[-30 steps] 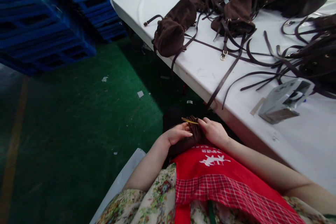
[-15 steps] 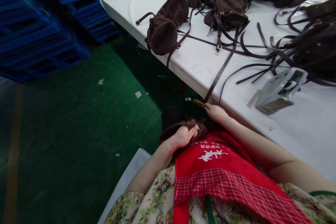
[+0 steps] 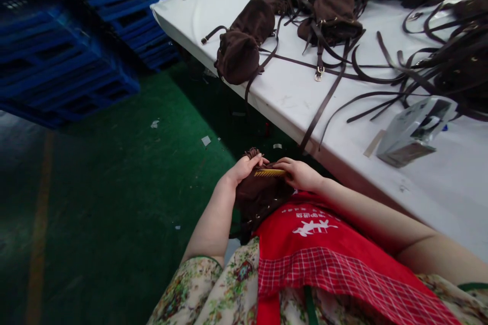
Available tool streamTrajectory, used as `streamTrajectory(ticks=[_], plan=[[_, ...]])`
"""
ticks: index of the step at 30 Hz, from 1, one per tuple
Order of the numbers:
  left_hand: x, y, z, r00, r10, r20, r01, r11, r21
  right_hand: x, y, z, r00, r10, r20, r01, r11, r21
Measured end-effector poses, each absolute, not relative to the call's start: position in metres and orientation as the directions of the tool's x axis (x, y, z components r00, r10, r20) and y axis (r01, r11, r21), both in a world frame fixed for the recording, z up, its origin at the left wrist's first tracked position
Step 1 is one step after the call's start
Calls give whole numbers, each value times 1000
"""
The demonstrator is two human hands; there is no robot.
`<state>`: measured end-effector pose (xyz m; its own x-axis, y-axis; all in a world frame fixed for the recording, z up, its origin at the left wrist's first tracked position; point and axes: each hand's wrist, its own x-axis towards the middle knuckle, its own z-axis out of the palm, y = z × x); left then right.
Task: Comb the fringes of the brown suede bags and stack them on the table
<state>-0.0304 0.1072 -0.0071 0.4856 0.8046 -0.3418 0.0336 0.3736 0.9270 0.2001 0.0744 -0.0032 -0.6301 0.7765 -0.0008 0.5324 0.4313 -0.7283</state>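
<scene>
A white table (image 3: 438,203) strewn with brown bags (image 3: 238,56) and loose straps (image 3: 324,106) stands beside a seated person; a brown fringe (image 3: 259,198) lies in the lap against a red apron (image 3: 324,249); the left hand (image 3: 242,168) curls closed round its top, seemingly steadying it; the right hand (image 3: 301,173) pinches a small comb (image 3: 269,173), teeth on the strands.

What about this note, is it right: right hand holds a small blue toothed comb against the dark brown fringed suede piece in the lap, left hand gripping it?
The colour is wrong. In the head view the right hand holds a small yellow toothed comb against the dark brown fringed suede piece in the lap, left hand gripping it.
</scene>
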Motion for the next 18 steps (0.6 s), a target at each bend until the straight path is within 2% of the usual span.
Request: streamTrajectory(ticks=[2,6,9,11,13,18], plan=[[-35,114,-12,412,858,-307,95,294,951,207,75,-21,-582,806,-109,614,347,-709],[-45,121,-25,312,910,-272,235,204,950,230,79,-56,-472,775,-421,645,-22,-764],[-48,122,-32,286,918,-273,304,183,935,241,85,-64,-317,844,-432,546,-210,-811],[-49,122,-34,275,918,-285,323,191,927,243,91,-60,-238,897,-373,456,-236,-858],[-48,123,-34,273,913,-303,320,211,924,240,96,-53,-266,911,-316,384,-200,-901],[-48,122,-34,286,901,-326,307,236,922,226,93,-48,-586,762,-276,352,-67,-934]])
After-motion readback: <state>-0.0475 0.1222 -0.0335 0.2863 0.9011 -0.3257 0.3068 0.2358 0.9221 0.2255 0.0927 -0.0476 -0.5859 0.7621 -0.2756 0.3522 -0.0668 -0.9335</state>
